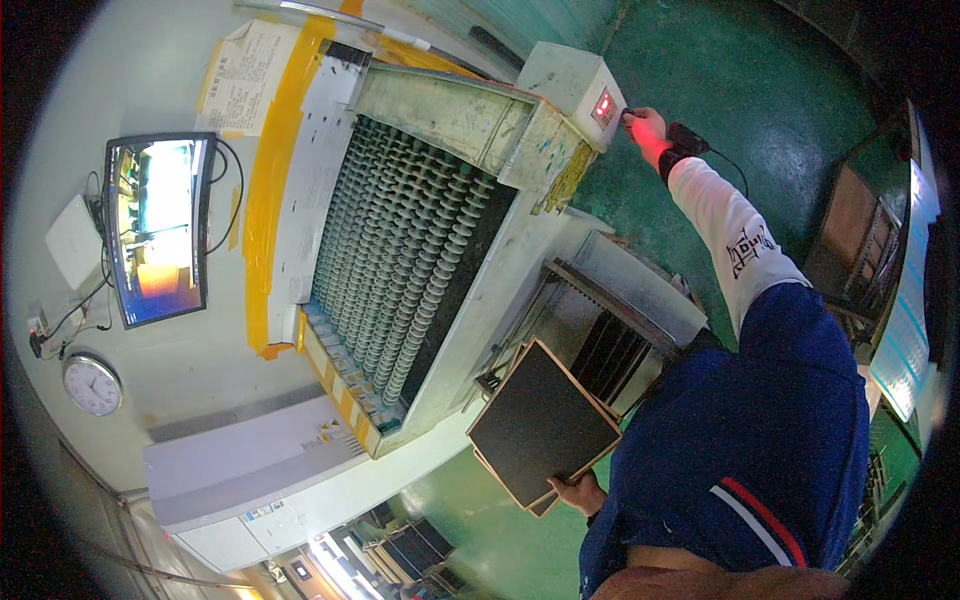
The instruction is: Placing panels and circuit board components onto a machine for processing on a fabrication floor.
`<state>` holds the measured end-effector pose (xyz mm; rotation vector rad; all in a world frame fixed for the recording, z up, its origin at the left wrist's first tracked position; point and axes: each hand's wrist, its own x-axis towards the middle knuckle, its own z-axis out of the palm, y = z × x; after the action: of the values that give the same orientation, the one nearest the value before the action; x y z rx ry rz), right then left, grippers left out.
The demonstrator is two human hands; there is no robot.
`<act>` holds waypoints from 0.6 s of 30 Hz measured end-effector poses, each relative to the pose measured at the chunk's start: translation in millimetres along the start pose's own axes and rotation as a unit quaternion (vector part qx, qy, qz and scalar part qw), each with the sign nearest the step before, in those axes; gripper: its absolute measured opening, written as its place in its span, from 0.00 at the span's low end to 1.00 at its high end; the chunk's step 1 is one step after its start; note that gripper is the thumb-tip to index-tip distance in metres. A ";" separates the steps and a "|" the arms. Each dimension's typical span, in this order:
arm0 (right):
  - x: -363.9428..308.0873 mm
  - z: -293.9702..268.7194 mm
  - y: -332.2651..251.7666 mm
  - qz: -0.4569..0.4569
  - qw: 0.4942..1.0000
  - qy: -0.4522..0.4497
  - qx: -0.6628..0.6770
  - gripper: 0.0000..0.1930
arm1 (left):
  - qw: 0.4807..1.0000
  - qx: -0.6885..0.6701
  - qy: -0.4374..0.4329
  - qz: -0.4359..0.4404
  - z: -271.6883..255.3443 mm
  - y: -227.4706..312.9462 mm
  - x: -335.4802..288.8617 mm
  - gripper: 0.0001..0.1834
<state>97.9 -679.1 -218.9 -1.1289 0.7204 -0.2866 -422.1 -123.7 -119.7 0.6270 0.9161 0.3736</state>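
My left hand grips the lower edge of a small stack of flat black panels with tan edges; at least two overlap. It holds them tilted beside the roller conveyor machine, whose bed is packed with rows of pale disc rollers. My right hand reaches out to a white control box at the machine's far corner. Its fingers are closed on a small dark knob at the box's side, partly hidden by the fingertips. Red digits glow on the box's face, and red light falls on the hand. A black band wraps that wrist.
A metal rack with dark slots stands between my body and the machine. On the wall are a lit monitor, a round clock and a paper notice. A brown-framed cart is at the right, over green floor.
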 end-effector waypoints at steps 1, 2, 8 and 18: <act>-0.8 1.3 -1.2 0.002 1.000 -0.010 -0.005 0.11 | 1.000 0.003 0.005 0.001 0.4 0.7 -0.8 0.24; -2.1 2.2 -2.2 0.002 1.000 -0.010 -0.005 0.11 | 1.000 0.003 0.005 0.001 -2.8 1.4 1.4 0.24; -16.0 13.6 -7.4 -0.014 0.999 0.027 -0.027 0.09 | 0.999 0.015 0.039 0.029 -10.0 2.9 2.9 0.24; -3.5 9.6 5.0 -0.021 1.000 -0.012 -0.016 0.09 | 0.963 0.227 -0.039 0.143 -13.3 -1.5 -1.7 0.24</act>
<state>100.8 -668.1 -219.8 -1.1772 0.6824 -0.2976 -433.9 -121.3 -125.6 1.1961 0.8409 0.3944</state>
